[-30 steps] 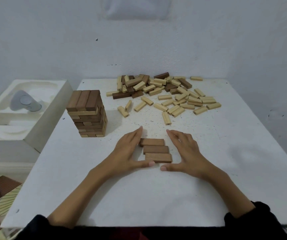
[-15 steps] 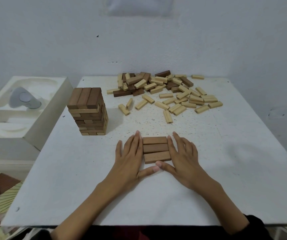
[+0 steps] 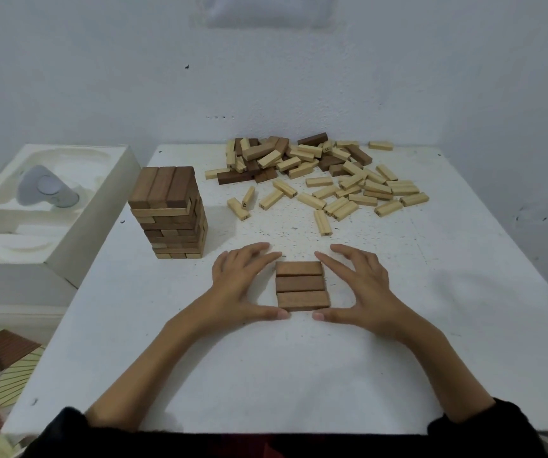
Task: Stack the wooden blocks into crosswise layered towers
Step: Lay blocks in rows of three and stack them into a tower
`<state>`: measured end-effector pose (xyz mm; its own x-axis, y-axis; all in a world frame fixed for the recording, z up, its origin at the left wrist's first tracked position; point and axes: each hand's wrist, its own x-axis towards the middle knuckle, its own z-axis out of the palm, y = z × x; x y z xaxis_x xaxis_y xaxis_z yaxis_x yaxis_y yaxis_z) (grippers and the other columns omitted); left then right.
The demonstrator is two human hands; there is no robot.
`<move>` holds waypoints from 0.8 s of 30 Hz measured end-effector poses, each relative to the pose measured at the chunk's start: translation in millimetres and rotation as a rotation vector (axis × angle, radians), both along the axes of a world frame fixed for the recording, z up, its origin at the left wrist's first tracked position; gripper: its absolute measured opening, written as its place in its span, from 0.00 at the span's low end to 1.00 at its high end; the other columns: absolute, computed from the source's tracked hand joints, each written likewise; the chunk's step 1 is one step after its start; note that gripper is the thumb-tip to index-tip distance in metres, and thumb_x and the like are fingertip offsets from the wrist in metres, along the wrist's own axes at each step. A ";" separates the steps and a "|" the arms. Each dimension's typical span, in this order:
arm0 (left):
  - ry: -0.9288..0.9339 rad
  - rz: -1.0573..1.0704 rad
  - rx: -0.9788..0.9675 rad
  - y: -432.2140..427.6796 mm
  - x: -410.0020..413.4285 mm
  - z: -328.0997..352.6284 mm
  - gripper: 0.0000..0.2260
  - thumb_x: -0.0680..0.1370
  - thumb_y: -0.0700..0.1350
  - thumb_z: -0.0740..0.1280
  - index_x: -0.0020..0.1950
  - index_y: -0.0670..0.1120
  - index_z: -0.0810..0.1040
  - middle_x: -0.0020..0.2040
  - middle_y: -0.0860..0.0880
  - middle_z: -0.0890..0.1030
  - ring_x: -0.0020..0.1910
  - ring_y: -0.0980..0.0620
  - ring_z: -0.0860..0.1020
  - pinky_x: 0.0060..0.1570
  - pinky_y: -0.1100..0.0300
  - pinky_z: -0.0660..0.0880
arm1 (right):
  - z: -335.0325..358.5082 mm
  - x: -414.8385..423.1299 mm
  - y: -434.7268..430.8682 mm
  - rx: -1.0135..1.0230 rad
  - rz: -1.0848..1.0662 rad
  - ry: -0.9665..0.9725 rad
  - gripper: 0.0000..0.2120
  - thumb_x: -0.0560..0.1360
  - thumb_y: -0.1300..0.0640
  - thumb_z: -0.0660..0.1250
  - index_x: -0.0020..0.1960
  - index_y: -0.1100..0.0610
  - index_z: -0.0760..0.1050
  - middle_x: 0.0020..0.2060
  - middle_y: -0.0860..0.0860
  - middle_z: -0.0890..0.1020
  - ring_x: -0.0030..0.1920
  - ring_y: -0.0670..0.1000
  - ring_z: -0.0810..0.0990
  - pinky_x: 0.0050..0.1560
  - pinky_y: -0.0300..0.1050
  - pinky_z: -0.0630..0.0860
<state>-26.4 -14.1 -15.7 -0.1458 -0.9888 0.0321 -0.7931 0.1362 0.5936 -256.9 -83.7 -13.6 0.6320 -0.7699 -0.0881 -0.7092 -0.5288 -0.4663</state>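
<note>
Three brown blocks [image 3: 301,285] lie flat, long axes left to right, between left hand [image 3: 239,287] and right hand [image 3: 363,287]; both hands spread wide, gripping nothing.

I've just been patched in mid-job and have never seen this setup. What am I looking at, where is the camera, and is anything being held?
There is no machine here: a person works with bare hands. The single picture comes from a camera worn on their head, looking forward and down. The left hand and right hand are open, one on each side of three dark blocks laid side by side on the white table, likely the base of a new tower. Neither hand holds anything; whether the thumbs touch the blocks I cannot tell. A built tower stands to the left, a loose pile of blocks lies further back, and a white moulded tray sits beside the table.
</note>
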 end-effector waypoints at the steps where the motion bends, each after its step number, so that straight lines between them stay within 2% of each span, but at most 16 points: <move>1: 0.008 0.002 -0.015 -1.1 -0.8 -1.2 0.40 0.62 0.72 0.62 0.72 0.59 0.62 0.71 0.59 0.58 0.68 0.67 0.49 0.73 0.48 0.42 | -1.3 1.4 0.6 -0.022 -0.003 -0.015 0.43 0.59 0.27 0.62 0.70 0.34 0.49 0.73 0.44 0.53 0.67 0.39 0.46 0.64 0.37 0.43; 4: 0.025 0.005 -0.024 -2.0 -1.5 -2.4 0.39 0.62 0.72 0.63 0.71 0.60 0.64 0.71 0.60 0.59 0.69 0.65 0.50 0.73 0.47 0.43 | -4.4 2.8 2.9 -0.035 -0.026 -0.039 0.45 0.55 0.21 0.53 0.69 0.35 0.50 0.72 0.44 0.56 0.67 0.40 0.48 0.65 0.39 0.45; 6: -0.014 0.000 0.005 -1.4 -1.7 -1.8 0.46 0.60 0.77 0.60 0.74 0.59 0.58 0.74 0.59 0.54 0.71 0.65 0.46 0.73 0.48 0.38 | -5.7 0.7 4.4 -0.046 -0.045 -0.010 0.53 0.51 0.16 0.44 0.72 0.37 0.45 0.73 0.44 0.53 0.68 0.42 0.46 0.67 0.42 0.45; 8: -0.132 0.014 0.042 1.2 -3.5 -1.0 0.54 0.57 0.82 0.50 0.77 0.55 0.49 0.77 0.55 0.46 0.73 0.61 0.41 0.72 0.50 0.33 | -7.5 0.5 8.7 -0.087 -0.076 0.071 0.57 0.49 0.16 0.32 0.74 0.41 0.39 0.75 0.44 0.46 0.70 0.45 0.42 0.69 0.44 0.42; 11: -0.314 0.035 0.120 9.6 -13.2 -1.6 0.59 0.55 0.83 0.37 0.76 0.49 0.35 0.75 0.52 0.30 0.73 0.56 0.31 0.70 0.49 0.28 | -10.1 4.8 22.1 -0.144 -0.112 0.151 0.58 0.52 0.20 0.22 0.76 0.48 0.40 0.76 0.49 0.42 0.71 0.49 0.39 0.71 0.48 0.38; 12: -0.356 0.023 0.133 13.6 -18.1 -1.7 0.59 0.54 0.83 0.33 0.76 0.48 0.32 0.74 0.50 0.27 0.72 0.55 0.28 0.69 0.48 0.27 | -12.6 7.3 26.1 -0.161 -0.125 0.151 0.56 0.56 0.21 0.22 0.77 0.50 0.43 0.76 0.52 0.44 0.71 0.50 0.41 0.71 0.52 0.41; 13: -0.383 0.011 0.134 17.0 -22.5 -2.5 0.59 0.53 0.82 0.31 0.75 0.46 0.30 0.73 0.50 0.25 0.71 0.55 0.26 0.69 0.47 0.26 | -15.6 8.6 28.3 -0.187 -0.126 0.149 0.53 0.63 0.23 0.25 0.77 0.52 0.49 0.76 0.55 0.51 0.70 0.52 0.46 0.71 0.57 0.48; 15: -0.381 -0.001 0.127 20.8 -29.5 -3.2 0.58 0.54 0.81 0.29 0.74 0.45 0.27 0.72 0.50 0.23 0.70 0.56 0.25 0.68 0.47 0.26 | -20.7 9.6 30.7 -0.231 -0.151 0.133 0.43 0.74 0.29 0.36 0.72 0.58 0.64 0.70 0.61 0.66 0.66 0.56 0.58 0.62 0.65 0.65; 16: -0.369 -0.005 0.123 21.4 -32.1 -3.1 0.57 0.55 0.81 0.28 0.73 0.45 0.27 0.72 0.50 0.23 0.70 0.57 0.25 0.68 0.47 0.25 | -22.6 10.4 30.7 -0.251 -0.168 0.127 0.40 0.76 0.31 0.39 0.70 0.60 0.67 0.67 0.63 0.70 0.64 0.57 0.60 0.58 0.66 0.68; 20: -0.335 0.004 0.107 20.3 -40.1 -2.3 0.55 0.55 0.79 0.25 0.73 0.45 0.27 0.71 0.50 0.23 0.70 0.58 0.26 0.66 0.50 0.23 | -27.2 16.3 31.7 -0.289 -0.218 0.139 0.39 0.78 0.35 0.39 0.68 0.64 0.68 0.66 0.64 0.71 0.63 0.59 0.60 0.57 0.66 0.68; 24: -0.364 0.011 0.114 21.3 -43.4 -1.8 0.53 0.54 0.78 0.23 0.70 0.46 0.23 0.71 0.49 0.23 0.68 0.60 0.25 0.66 0.50 0.24 | -30.2 16.6 33.0 -0.259 -0.207 0.201 0.37 0.80 0.37 0.39 0.68 0.64 0.69 0.65 0.62 0.73 0.63 0.59 0.64 0.55 0.65 0.71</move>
<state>-69.7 7.2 -17.5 -0.1168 -0.9846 -0.1302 -0.9560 0.0760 0.2832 -240.4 -50.7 -43.8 0.4510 -0.8923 0.0192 -0.8768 -0.4470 -0.1770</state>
